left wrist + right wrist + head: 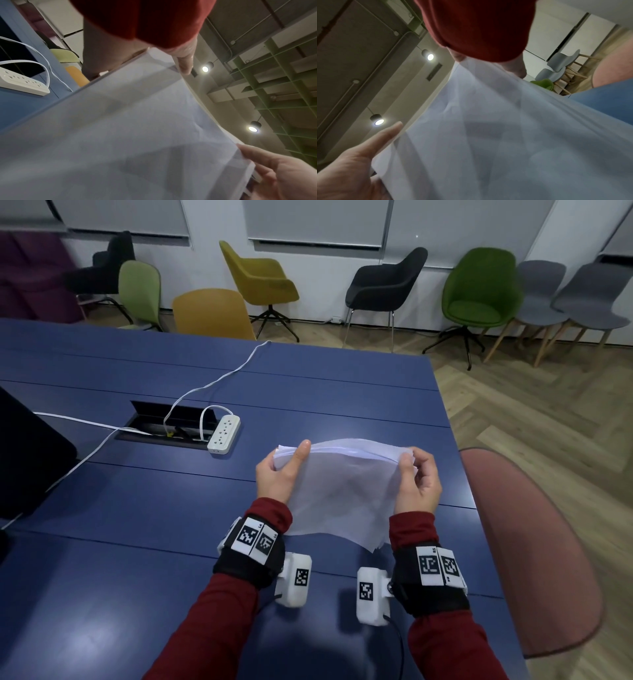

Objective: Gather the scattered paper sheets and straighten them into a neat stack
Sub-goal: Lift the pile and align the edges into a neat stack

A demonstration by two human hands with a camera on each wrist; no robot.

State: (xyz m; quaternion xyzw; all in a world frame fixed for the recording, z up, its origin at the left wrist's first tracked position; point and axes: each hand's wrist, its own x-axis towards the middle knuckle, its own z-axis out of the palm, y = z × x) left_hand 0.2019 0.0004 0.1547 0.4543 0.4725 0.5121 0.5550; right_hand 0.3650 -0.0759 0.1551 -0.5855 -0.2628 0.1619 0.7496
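A bundle of thin white paper sheets [346,487] is held up off the dark blue table [144,508], near its right edge, with the top edges bowed upward and the lower edges fanned unevenly toward the wrists. The left hand [279,474] grips the bundle's upper left corner, thumb pressed across the front face and fingers hidden behind. The right hand [419,477] grips the upper right corner, thumb in front and fingers curled round the edge. In both wrist views the paper fills most of the frame, so little of the fingers shows.

A white power strip [223,434] lies further back on the table beside a black open cable hatch [161,422], white cords trailing from it. A pink chair back [534,549] stands just right of the table.
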